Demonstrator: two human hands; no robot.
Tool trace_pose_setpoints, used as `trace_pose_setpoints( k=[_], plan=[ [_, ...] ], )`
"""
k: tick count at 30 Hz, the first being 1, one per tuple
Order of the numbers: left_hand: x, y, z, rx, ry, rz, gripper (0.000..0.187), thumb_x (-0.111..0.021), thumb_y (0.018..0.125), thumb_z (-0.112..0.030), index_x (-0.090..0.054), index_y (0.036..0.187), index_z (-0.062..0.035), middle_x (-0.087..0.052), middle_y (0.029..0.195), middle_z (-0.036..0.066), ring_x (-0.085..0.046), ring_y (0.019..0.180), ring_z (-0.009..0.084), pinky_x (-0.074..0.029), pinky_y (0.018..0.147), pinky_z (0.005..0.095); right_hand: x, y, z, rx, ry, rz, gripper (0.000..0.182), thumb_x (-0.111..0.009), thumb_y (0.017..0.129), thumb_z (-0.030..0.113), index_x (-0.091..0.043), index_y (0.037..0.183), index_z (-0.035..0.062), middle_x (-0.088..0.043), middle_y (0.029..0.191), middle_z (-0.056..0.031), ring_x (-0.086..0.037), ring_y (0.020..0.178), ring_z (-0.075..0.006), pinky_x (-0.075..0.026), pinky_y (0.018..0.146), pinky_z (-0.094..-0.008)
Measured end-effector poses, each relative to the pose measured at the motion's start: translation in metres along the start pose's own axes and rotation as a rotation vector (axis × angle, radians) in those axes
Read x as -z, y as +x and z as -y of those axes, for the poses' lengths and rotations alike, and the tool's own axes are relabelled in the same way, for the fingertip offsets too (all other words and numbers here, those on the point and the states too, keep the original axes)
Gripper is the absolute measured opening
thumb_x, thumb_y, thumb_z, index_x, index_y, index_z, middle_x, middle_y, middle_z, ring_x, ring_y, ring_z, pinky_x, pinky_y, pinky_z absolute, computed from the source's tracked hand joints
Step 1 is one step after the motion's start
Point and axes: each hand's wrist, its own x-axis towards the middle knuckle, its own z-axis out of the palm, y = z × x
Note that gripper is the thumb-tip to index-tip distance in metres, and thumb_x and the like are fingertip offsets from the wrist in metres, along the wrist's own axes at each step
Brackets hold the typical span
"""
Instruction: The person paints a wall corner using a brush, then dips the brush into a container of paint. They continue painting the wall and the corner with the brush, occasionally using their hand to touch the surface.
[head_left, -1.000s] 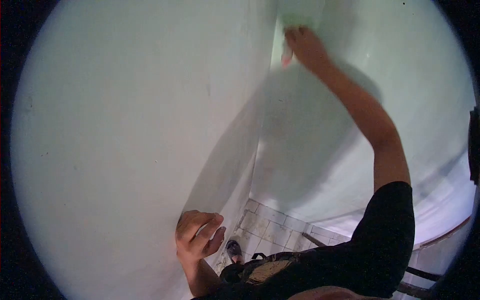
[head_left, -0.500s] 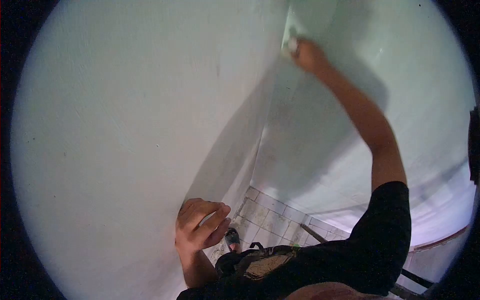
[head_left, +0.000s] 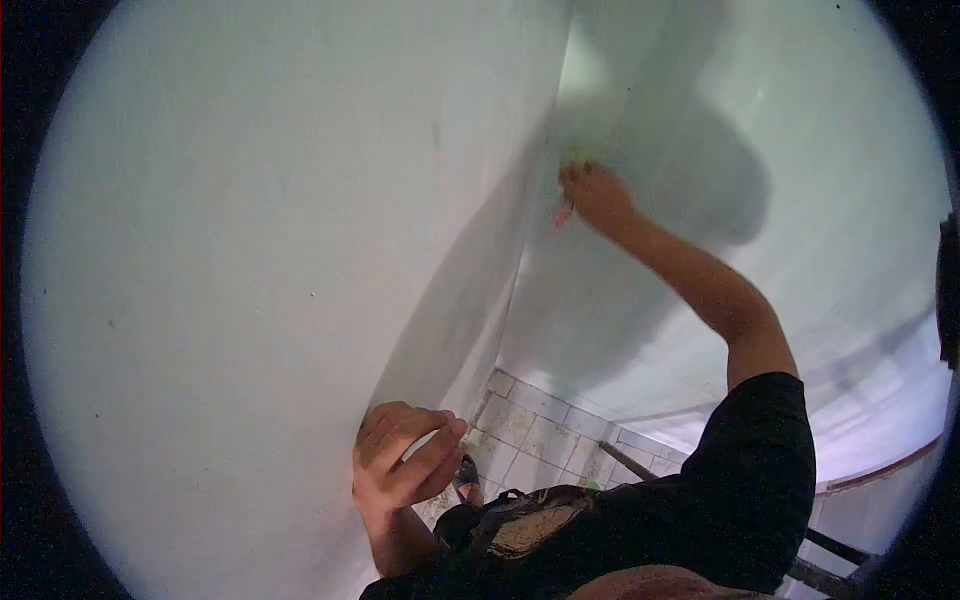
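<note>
My right hand [head_left: 600, 197] is closed around what looks like a small paintbrush [head_left: 563, 215], held against the right wall [head_left: 840, 200] close to the corner. Its reddish handle end pokes out below the fist, and a pale yellowish part shows above the fingers; the grip hides the middle. Lower down, my left hand [head_left: 405, 455] rests its outer side on the left wall [head_left: 220, 250]. The fingers there are loosely bent with a gap between them, and nothing shows in them.
Pale walls meet in a corner, with my shadow across both. Below lies a tiled floor [head_left: 540, 440] with grime in the joints. A sandalled foot [head_left: 467, 475] stands by the left wall. Dark bars [head_left: 835, 548] stick out at the lower right.
My right hand has moved down along the right wall near the corner, and the paintbrush has turned so its reddish end points down. The left hand stays nearly where it was.
</note>
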Motion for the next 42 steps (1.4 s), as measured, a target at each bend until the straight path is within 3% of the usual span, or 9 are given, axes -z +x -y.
trace_pose_setpoints(
  k=[4,9,12,16,24,28,32,36,42],
  plan=[
    [0.002,0.001,0.0,-0.012,-0.023,-0.02,0.033,-0.071,0.056,0.0,-0.063,0.087,-0.006,-0.06,0.084,0.006,-0.06,0.066,0.0187,-0.044,0.055,0.0304,0.01,-0.003,-0.006,-0.108,0.312,0.276,0.027,-0.055,0.079,0.017,-0.056,0.099,-0.0001,-0.057,0.098,-0.0189,-0.056,0.09,-0.0335,-0.047,0.076,-0.0423],
    [0.0,0.003,0.0,0.011,0.028,-0.016,0.029,-0.071,0.056,-0.001,-0.063,0.083,-0.0059,-0.061,0.084,0.006,-0.06,0.066,0.0193,-0.044,0.055,0.0311,0.119,0.096,-0.134,-0.278,-0.051,-0.126,0.04,-0.053,0.083,0.039,-0.061,0.087,0.0003,-0.063,0.08,-0.019,-0.06,0.078,-0.0343,-0.047,0.072,-0.0448],
    [-0.002,0.003,-0.001,0.021,0.038,-0.045,0.029,-0.071,0.056,-0.001,-0.063,0.084,-0.0059,-0.061,0.082,0.006,-0.06,0.067,0.0197,-0.044,0.055,0.0312,0.22,0.126,-0.13,-0.543,0.024,-0.221,0.022,-0.054,0.081,0.017,-0.056,0.097,0.0015,-0.056,0.097,-0.0141,-0.053,0.09,-0.029,-0.045,0.078,-0.0379],
    [-0.002,0.001,-0.001,0.028,0.016,-0.049,0.03,-0.071,0.055,-0.001,-0.064,0.084,-0.0056,-0.061,0.081,0.006,-0.06,0.066,0.0197,-0.044,0.055,0.0311,0.2,0.12,-0.136,-0.094,-0.157,-0.638,0.02,-0.053,0.08,0.014,-0.057,0.095,0.0006,-0.056,0.092,-0.0148,-0.053,0.087,-0.0301,-0.045,0.074,-0.0387],
    [-0.004,0.003,-0.003,0.04,0.032,-0.014,0.028,-0.072,0.054,-0.001,-0.065,0.08,-0.0052,-0.061,0.078,0.006,-0.06,0.065,0.0191,-0.044,0.054,0.0311,-0.062,-0.026,0.03,0.033,0.199,0.024,0.017,-0.049,0.081,0.014,-0.058,0.092,0.0027,-0.058,0.091,-0.0137,-0.057,0.08,-0.0323,-0.047,0.074,-0.0422],
    [-0.002,0.007,-0.003,0.045,0.054,-0.006,0.026,-0.071,0.054,-0.002,-0.065,0.079,-0.0049,-0.061,0.078,0.006,-0.06,0.064,0.0187,-0.044,0.054,0.0305,-0.075,-0.034,0.062,-0.073,0.369,0.376,0.022,-0.05,0.083,0.019,-0.058,0.094,0.0014,-0.058,0.101,-0.0149,-0.057,0.086,-0.0342,-0.047,0.077,-0.043],
    [-0.004,0.007,-0.005,0.029,0.0,-0.023,0.024,-0.071,0.055,-0.002,-0.066,0.077,-0.0047,-0.061,0.078,0.005,-0.06,0.062,0.0184,-0.044,0.054,0.03,-0.018,0.033,-0.027,-0.44,0.331,0.157,0.025,-0.048,0.087,0.023,-0.058,0.097,0.002,-0.061,0.09,-0.0181,-0.059,0.085,-0.0341,-0.046,0.075,-0.0448],
    [-0.007,0.004,-0.004,0.034,-0.029,-0.074,0.02,-0.073,0.056,-0.004,-0.065,0.075,-0.0058,-0.061,0.077,0.004,-0.06,0.062,0.0173,-0.044,0.052,0.0294,0.074,0.084,-0.074,-0.187,-0.103,-0.443,0.02,-0.052,0.083,0.017,-0.057,0.099,0.0052,-0.061,0.091,-0.0116,-0.059,0.082,-0.0279,-0.048,0.072,-0.0396],
    [-0.012,0.005,-0.01,0.107,0.016,-0.112,0.016,-0.076,0.059,-0.006,-0.063,0.068,-0.0105,-0.061,0.076,0.003,-0.06,0.063,0.0155,-0.046,0.054,0.0285,0.056,0.067,-0.053,-0.095,-0.138,-0.406,0.022,-0.052,0.082,0.014,-0.055,0.103,0.0065,-0.058,0.092,-0.0109,-0.058,0.084,-0.0296,-0.049,0.072,-0.0383]
  ],
)
